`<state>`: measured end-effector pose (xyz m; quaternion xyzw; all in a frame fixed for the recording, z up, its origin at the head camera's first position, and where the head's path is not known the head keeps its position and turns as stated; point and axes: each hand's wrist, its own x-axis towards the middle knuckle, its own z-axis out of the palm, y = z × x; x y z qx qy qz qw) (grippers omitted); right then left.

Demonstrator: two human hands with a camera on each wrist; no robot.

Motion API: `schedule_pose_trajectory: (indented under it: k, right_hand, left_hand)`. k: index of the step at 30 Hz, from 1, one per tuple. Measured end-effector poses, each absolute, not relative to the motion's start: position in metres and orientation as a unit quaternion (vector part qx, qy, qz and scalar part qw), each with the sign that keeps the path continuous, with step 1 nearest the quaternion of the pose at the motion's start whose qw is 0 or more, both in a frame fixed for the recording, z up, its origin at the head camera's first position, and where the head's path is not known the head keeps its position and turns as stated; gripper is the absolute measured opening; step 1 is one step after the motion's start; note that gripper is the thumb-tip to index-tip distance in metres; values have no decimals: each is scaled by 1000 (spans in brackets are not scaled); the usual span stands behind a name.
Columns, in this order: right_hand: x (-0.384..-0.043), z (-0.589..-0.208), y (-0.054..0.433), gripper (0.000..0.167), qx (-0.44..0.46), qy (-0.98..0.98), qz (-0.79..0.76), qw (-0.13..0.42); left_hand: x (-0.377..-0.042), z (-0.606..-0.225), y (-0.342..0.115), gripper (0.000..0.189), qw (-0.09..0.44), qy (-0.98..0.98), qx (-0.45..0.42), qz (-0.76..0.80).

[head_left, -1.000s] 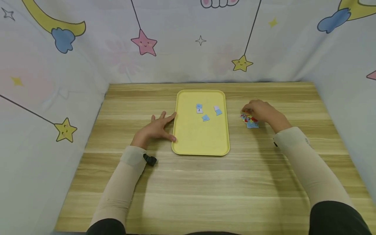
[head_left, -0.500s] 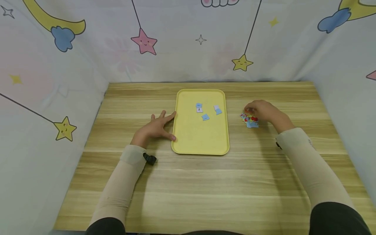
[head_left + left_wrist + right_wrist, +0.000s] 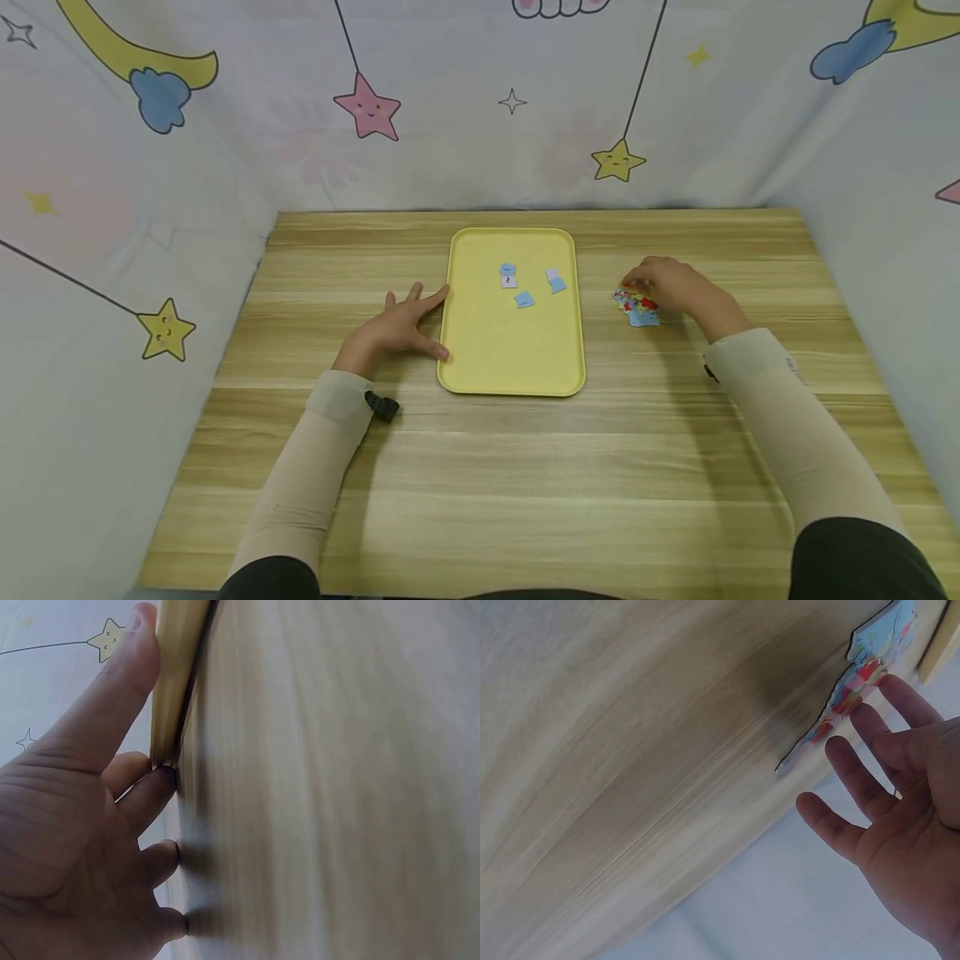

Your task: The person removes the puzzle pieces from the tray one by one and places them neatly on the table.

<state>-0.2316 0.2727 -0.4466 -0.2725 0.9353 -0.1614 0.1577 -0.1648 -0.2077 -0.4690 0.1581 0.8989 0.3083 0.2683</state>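
A yellow tray (image 3: 510, 358) lies on the table, with small flat pieces on it: a blue-and-white pair (image 3: 508, 276), a single blue piece (image 3: 524, 299) and another blue-and-white pair (image 3: 555, 281). My left hand (image 3: 390, 327) rests at the tray's left side, fingers spread, thumb and forefinger touching the rim. In the left wrist view the thumb (image 3: 124, 682) lies along the tray's edge. My right hand (image 3: 671, 282) hovers, fingers loosely bent, over a colourful printed patch (image 3: 643, 317) of flat pieces in red, yellow and blue. Some fingertips (image 3: 864, 716) are at the patch; contact is unclear.
The wood-grain table (image 3: 510, 483) extends in front of the tray and to both sides. A white cloth (image 3: 465, 167) printed with stars and moons hangs behind the table and along both sides.
My right hand has shifted very slightly to the right over the colourful patch. The left hand, the tray and the pieces on it stay put.
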Motion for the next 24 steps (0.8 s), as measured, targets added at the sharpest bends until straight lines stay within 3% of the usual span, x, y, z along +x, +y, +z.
schedule_pose_trajectory:
  k: [16,24]
  right_hand:
    - [-231,-447,275,27,-266,936,-163,164]
    - [-229,-445,280,37,-241,942,-169,162]
  left_hand:
    - [-165,-470,-208,126,267,899,158,308]
    - [-165,-469,-208,125,266,900,161,304]
